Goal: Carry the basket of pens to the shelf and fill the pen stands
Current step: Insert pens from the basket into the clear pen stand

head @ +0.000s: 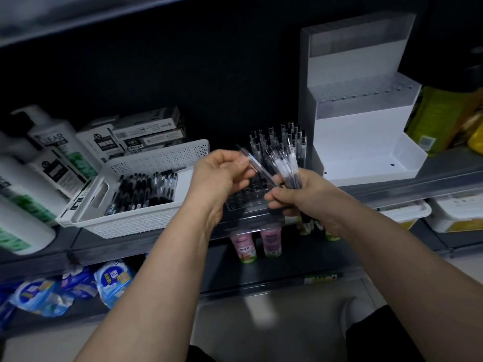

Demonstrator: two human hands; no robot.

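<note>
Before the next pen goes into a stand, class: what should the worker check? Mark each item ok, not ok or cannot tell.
1. Left hand pinches a single pen: ok.
2. Right hand grips the pen bundle: ok.
3. Clear stand shows free holes in front: ok.
4. Single pen's tip points down: cannot tell.
5. Basket sits on the shelf, pens inside: ok.
6. White stand filled: not ok, no pens in it.

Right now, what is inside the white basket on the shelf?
Black pens lie side by side in the white basket, with a bare white patch to their right. The left hand covers its right end, so anything there is hidden.
</note>
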